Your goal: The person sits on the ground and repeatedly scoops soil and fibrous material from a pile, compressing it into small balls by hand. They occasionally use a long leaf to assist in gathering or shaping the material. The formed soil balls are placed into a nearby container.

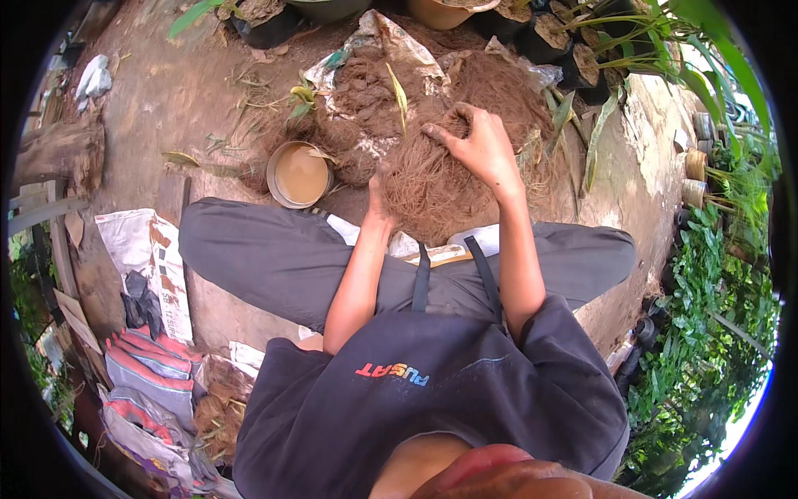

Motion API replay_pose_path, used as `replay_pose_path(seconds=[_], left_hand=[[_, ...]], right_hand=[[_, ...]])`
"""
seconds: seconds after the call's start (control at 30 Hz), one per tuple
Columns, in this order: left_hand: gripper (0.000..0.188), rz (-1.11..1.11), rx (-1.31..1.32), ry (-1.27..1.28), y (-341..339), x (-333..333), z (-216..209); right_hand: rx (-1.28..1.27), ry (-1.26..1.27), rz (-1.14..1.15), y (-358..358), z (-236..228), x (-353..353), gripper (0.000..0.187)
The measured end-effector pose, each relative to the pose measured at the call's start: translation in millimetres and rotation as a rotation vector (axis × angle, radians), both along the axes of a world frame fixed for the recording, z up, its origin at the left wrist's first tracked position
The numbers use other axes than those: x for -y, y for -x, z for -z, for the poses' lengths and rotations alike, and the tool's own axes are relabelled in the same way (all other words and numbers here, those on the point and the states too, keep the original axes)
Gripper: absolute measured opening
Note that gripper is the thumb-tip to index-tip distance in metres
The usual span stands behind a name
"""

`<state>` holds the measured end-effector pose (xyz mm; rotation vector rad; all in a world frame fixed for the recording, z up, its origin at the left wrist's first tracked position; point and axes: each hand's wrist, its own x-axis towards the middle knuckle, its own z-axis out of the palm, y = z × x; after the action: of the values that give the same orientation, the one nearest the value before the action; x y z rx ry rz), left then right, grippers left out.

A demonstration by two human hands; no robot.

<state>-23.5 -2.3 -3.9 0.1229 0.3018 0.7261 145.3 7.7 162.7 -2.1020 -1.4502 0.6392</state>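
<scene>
A large clump of brown fibre [420, 183], like coconut husk or matted roots, sits between my hands in front of my crossed legs. My right hand [485, 154] bends over its upper right side, thumb and fingers closed on the strands. Against its left side rests my left hand [379, 198]; the fingers are hidden by the fibre. Left of the clump stands a round container [301, 175] of cloudy tan liquid with a stick-like piece across its rim. Beyond lies dark crumbly soil [366, 93] on a dirty white sack [391, 37], with a yellowish leaf [397, 96] upright there.
More loose fibre [499, 87] is heaped beyond my right hand. Black pots with plants [573, 66] line the far right edge. To my left lie a white printed sack [150, 241] and striped red-grey cloth [154, 366]. A log [62, 150] juts in at the left; green plants [698, 316] grow at right.
</scene>
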Motion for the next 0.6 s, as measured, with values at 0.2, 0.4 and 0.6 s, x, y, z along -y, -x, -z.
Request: replay_pose_path(seconds=[0.2,0.4,0.6], left_hand=[[0.073,0.058,-0.214,0.077,-3,5,21],[0.052,-0.007,0.038,0.144,-7,-5,5],[0.054,-0.181,-0.102,-0.022,7,-3,-1]], right_hand=[[0.083,-0.138,-0.436,6,-26,-39,0.052],[-0.001,-0.301,-0.743,63,-29,-52,0.05],[-0.357,-0.501,-0.28,34,-56,-35,0.031]])
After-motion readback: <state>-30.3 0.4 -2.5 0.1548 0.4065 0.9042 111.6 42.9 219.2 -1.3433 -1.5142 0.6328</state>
